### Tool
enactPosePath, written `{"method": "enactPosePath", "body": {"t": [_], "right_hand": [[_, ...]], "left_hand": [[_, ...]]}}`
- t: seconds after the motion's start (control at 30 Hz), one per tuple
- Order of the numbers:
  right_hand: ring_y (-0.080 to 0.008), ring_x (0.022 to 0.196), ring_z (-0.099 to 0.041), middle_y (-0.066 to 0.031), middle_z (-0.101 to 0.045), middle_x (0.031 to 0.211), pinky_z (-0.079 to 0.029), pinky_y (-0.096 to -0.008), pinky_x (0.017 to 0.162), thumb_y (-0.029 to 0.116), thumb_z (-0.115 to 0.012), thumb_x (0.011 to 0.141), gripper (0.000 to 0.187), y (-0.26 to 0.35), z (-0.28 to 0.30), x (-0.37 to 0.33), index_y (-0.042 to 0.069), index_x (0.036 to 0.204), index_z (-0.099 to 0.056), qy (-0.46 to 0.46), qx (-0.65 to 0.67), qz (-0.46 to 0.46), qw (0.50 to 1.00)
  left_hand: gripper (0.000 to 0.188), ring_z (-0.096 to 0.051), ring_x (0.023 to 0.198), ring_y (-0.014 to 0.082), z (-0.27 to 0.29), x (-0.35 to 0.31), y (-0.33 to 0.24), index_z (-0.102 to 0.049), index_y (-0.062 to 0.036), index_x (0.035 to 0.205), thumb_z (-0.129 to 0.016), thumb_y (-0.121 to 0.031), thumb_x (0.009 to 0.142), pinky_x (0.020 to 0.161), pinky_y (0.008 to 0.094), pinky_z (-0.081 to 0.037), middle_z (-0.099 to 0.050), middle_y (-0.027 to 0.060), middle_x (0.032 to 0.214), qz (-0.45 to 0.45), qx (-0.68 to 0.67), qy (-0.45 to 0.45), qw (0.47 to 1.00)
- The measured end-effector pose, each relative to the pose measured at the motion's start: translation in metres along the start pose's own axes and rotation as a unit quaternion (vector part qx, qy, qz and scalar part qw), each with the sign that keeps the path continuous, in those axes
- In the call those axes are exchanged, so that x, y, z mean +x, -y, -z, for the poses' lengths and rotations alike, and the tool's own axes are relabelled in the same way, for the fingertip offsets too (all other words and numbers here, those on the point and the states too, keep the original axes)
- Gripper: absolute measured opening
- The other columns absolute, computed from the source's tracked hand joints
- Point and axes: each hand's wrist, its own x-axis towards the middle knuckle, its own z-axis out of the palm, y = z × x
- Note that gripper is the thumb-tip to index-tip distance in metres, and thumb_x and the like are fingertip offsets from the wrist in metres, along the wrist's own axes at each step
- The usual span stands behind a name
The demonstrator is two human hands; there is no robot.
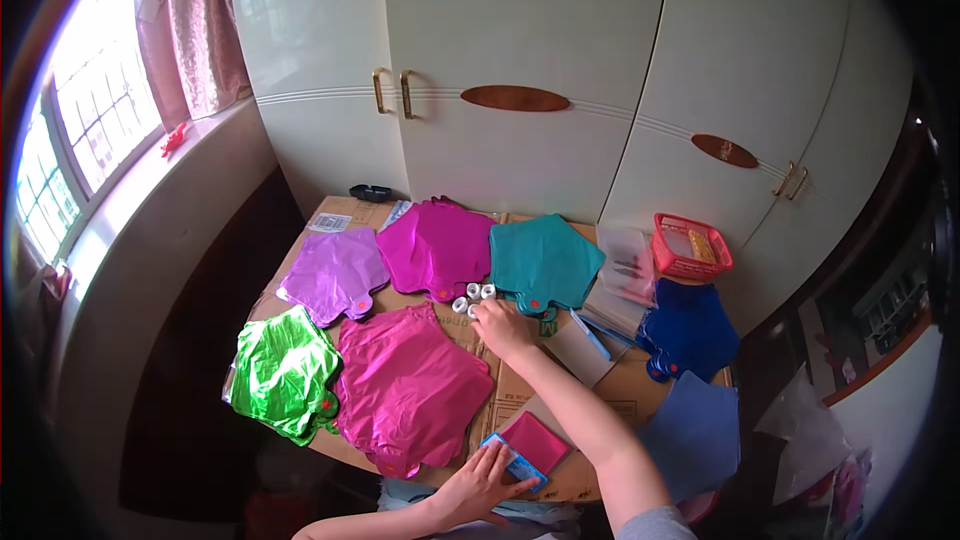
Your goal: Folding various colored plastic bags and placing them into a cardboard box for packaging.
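My right hand (502, 326) reaches to the middle of the cardboard-covered table, fingertips closed on one of several small white rolls (474, 291) grouped there. The hand partly hides that roll. Near the front edge, my left hand (480, 482) lies with its fingers flat on a blue-and-white card (522, 464). Beside this card is a folded pink foil piece (537, 442). Left of both hands spreads a large flattened pink foil balloon (412, 385). A teal foil balloon stack (546, 262) lies just beyond my right hand.
Around the cardboard (510, 390) lie green (287, 372), lilac (335, 273), magenta (436, 248) and dark blue (690, 330) foil balloon stacks. A blue-grey sheet (695, 435) hangs over the right edge. A red basket (680, 266) stands at the back right, before white cabinets (520, 30).
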Motion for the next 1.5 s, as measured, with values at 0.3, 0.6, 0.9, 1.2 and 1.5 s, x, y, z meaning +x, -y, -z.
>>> {"method": "enactPosePath", "body": {"t": [0.3,0.6,0.9,1.2,1.5], "right_hand": [[-0.0288,0.080,-0.061,-0.0106,-0.059,0.080,-0.051,-0.0382,0.069,0.018,-0.063,0.085,0.011,0.023,0.084,-0.065,0.007,0.084,-0.066,0.034,0.130,0.016,0.991],[-0.0353,0.093,-0.060,-0.0126,-0.053,0.107,-0.051,-0.0426,0.075,0.018,-0.072,0.077,0.042,0.016,0.143,-0.176,0.010,0.112,-0.050,0.180,0.113,-0.143,0.967],[-0.0326,0.099,-0.059,-0.0133,-0.053,0.109,-0.050,-0.0387,0.083,0.021,-0.072,0.077,0.044,0.014,0.117,-0.171,0.006,0.115,-0.054,0.127,0.145,-0.102,0.976],[-0.0252,0.083,-0.066,-0.0123,-0.065,0.092,-0.052,-0.0340,0.075,0.012,-0.066,0.079,0.022,0.016,0.122,-0.170,0.002,0.098,-0.066,0.238,0.228,-0.151,0.932],[-0.0116,0.085,-0.064,-0.0084,-0.069,0.093,-0.050,-0.0276,0.078,0.010,-0.068,0.080,0.023,0.017,0.121,-0.170,0.000,0.101,-0.065,0.268,0.386,-0.256,0.845]], "left_hand": [[0.094,-0.041,0.126,0.0430,-0.010,-0.004,-0.001,-0.027,-0.0319,0.147,-0.055,-0.074,0.067,0.108,0.0525,-0.030,-0.046,0.0278,0.130,0.008,-0.027,-0.027,0.999],[0.085,-0.038,0.127,0.0468,-0.007,-0.001,-0.001,-0.032,-0.0383,0.144,-0.056,-0.072,0.069,0.107,0.0520,-0.032,-0.040,0.0315,0.133,0.020,-0.055,-0.029,0.998],[0.087,-0.037,0.127,0.0476,-0.013,-0.002,-0.001,-0.028,-0.0406,0.145,-0.057,-0.071,0.069,0.106,0.0531,-0.033,-0.038,0.0324,0.135,0.015,-0.052,-0.030,0.998],[0.081,-0.037,0.127,0.0468,-0.010,-0.002,-0.002,-0.032,-0.0396,0.144,-0.054,-0.070,0.073,0.107,0.0519,-0.032,-0.037,0.0333,0.135,0.013,-0.045,-0.023,0.999],[0.083,-0.037,0.127,0.0478,-0.017,-0.003,-0.002,-0.028,-0.0405,0.145,-0.056,-0.070,0.072,0.105,0.0539,-0.033,-0.037,0.0324,0.136,0.012,-0.047,-0.037,0.998]]}}
